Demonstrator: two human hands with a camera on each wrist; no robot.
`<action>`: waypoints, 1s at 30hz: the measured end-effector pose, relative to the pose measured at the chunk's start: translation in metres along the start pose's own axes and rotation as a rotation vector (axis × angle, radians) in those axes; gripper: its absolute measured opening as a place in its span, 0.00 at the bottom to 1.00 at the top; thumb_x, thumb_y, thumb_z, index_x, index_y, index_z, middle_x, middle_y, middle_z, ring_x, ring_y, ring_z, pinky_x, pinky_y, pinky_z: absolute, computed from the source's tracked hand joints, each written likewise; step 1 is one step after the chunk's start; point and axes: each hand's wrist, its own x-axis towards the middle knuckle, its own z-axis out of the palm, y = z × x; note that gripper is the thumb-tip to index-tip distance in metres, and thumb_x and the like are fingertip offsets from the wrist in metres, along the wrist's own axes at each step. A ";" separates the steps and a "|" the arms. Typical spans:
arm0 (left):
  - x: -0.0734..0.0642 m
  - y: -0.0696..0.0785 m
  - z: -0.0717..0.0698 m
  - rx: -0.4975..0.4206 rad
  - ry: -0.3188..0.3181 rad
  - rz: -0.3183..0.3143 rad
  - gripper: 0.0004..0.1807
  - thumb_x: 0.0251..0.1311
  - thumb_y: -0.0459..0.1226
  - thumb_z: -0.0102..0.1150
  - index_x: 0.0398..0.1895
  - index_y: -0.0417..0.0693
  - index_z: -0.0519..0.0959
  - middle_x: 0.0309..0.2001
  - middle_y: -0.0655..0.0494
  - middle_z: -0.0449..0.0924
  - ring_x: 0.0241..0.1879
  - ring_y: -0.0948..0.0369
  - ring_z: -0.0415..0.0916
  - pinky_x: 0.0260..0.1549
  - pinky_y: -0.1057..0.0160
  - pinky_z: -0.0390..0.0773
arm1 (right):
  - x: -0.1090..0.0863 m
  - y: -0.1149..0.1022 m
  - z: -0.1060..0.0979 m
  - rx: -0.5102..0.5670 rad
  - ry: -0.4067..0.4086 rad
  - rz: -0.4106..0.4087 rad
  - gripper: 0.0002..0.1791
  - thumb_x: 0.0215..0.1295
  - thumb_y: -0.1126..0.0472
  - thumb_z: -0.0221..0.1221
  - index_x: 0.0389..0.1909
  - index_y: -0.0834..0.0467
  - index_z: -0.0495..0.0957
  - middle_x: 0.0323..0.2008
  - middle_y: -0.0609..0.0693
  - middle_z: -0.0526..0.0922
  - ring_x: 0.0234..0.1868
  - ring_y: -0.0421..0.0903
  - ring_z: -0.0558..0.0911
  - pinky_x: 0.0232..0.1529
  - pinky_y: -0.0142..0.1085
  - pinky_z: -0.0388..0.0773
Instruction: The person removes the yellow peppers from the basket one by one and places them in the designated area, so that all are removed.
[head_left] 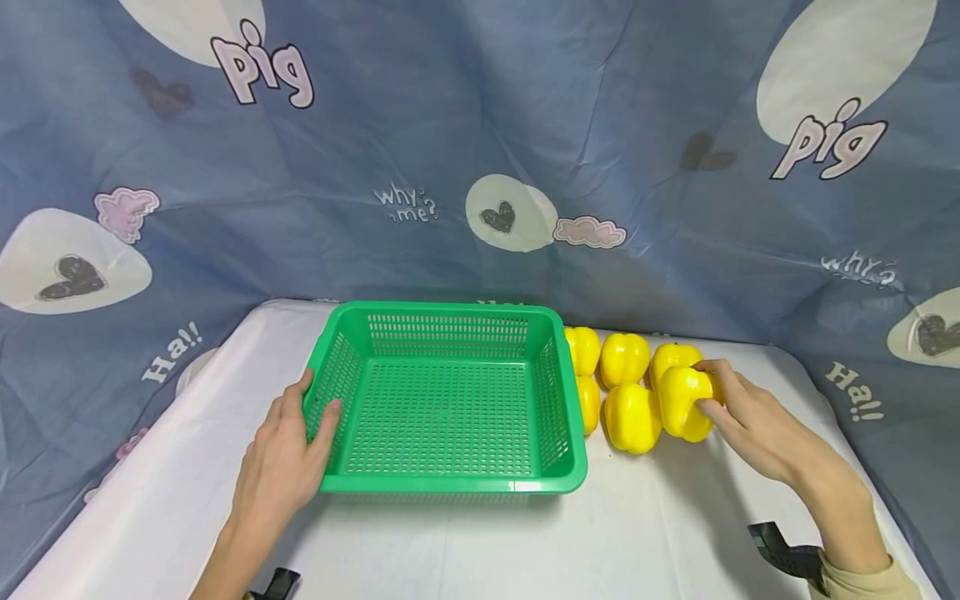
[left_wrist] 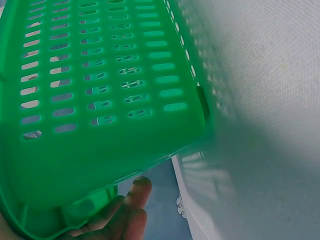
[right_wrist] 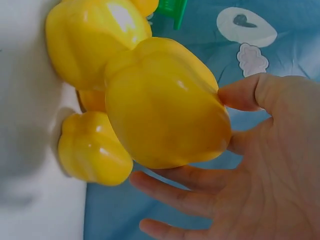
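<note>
A yellow bell pepper (head_left: 683, 403) is pinched between the thumb and fingers of my right hand (head_left: 757, 421). It appears large in the right wrist view, where the hand (right_wrist: 265, 165) meets it from the right. Several more yellow bell peppers (head_left: 625, 359) stand in rows just left of it, beside the green plastic basket (head_left: 450, 483). My left hand (head_left: 281, 458) grips the basket's left rim, thumb over the inside and fingers along the outside. Through the left wrist camera the slotted basket wall (left_wrist: 100, 150) fills much of the view, with fingertips below it.
A white cloth (head_left: 480, 550) covers the table. Behind it hangs a blue printed curtain (head_left: 420, 108), reaching down to the table's back edge. The basket's right side partly hides the nearest peppers (head_left: 588, 404). Dark straps (head_left: 787, 554) sit at the wrists.
</note>
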 end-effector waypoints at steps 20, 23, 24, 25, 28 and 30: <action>0.000 -0.001 0.000 -0.009 -0.001 -0.003 0.40 0.84 0.56 0.43 0.85 0.38 0.57 0.73 0.24 0.70 0.64 0.23 0.75 0.53 0.26 0.77 | 0.000 0.028 0.017 -0.003 -0.174 0.120 0.25 0.87 0.48 0.49 0.72 0.60 0.63 0.69 0.74 0.77 0.62 0.74 0.83 0.55 0.65 0.79; 0.000 -0.001 0.000 -0.007 -0.010 -0.011 0.40 0.84 0.56 0.43 0.85 0.38 0.56 0.73 0.24 0.70 0.65 0.23 0.74 0.54 0.26 0.77 | 0.001 0.029 0.019 0.001 -0.190 0.122 0.25 0.86 0.49 0.49 0.71 0.61 0.64 0.68 0.74 0.78 0.62 0.74 0.83 0.55 0.65 0.79; 0.000 -0.001 0.000 -0.007 -0.011 -0.013 0.40 0.84 0.56 0.43 0.85 0.38 0.56 0.73 0.24 0.70 0.65 0.23 0.74 0.54 0.26 0.77 | 0.002 0.029 0.020 0.002 -0.193 0.122 0.25 0.86 0.49 0.49 0.71 0.61 0.64 0.67 0.74 0.79 0.62 0.73 0.83 0.55 0.64 0.80; 0.001 -0.001 0.001 -0.006 -0.008 -0.012 0.40 0.84 0.56 0.43 0.85 0.38 0.56 0.73 0.24 0.70 0.65 0.24 0.74 0.53 0.26 0.77 | 0.002 0.029 0.020 0.004 -0.197 0.122 0.24 0.86 0.49 0.49 0.71 0.61 0.64 0.66 0.73 0.79 0.61 0.73 0.83 0.55 0.64 0.80; 0.001 -0.001 0.001 -0.006 -0.003 -0.010 0.40 0.84 0.55 0.44 0.85 0.37 0.57 0.73 0.24 0.71 0.65 0.24 0.75 0.53 0.26 0.77 | 0.003 0.029 0.021 0.011 -0.210 0.134 0.24 0.86 0.49 0.48 0.71 0.61 0.64 0.64 0.71 0.81 0.60 0.69 0.84 0.55 0.62 0.80; 0.000 -0.001 0.000 -0.007 -0.008 -0.012 0.40 0.84 0.56 0.43 0.85 0.37 0.57 0.73 0.24 0.70 0.65 0.24 0.75 0.53 0.26 0.77 | 0.003 0.029 0.021 0.014 -0.219 0.146 0.24 0.86 0.50 0.46 0.71 0.61 0.64 0.63 0.71 0.82 0.59 0.67 0.85 0.54 0.60 0.80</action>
